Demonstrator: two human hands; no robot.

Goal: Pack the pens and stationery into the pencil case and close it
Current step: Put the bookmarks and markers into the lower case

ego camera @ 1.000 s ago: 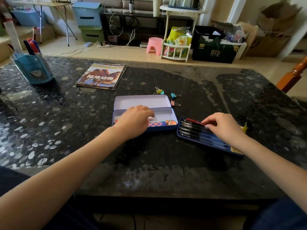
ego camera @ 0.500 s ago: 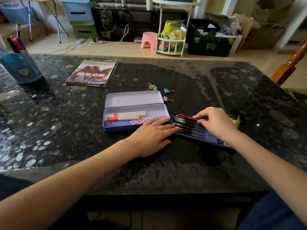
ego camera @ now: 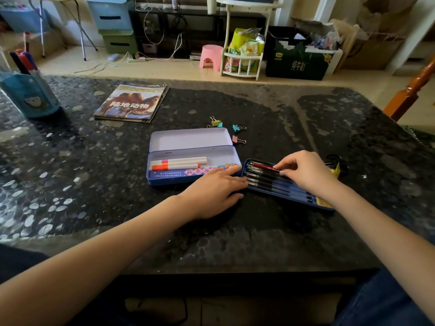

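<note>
Since a second ago my left hand has come out of the open pencil case and now lies flat on the desk before the case's right front corner, fingers straight, fingertips touching the end of the blue pen tray. My right hand stays over that tray, its grip pinching the red pen at the far side. Two white markers lie inside the case; its lid lies open behind. Bare desk stretches toward me. Three binder clips sit just behind the case, a magazine and blue pen holder far left.
</note>
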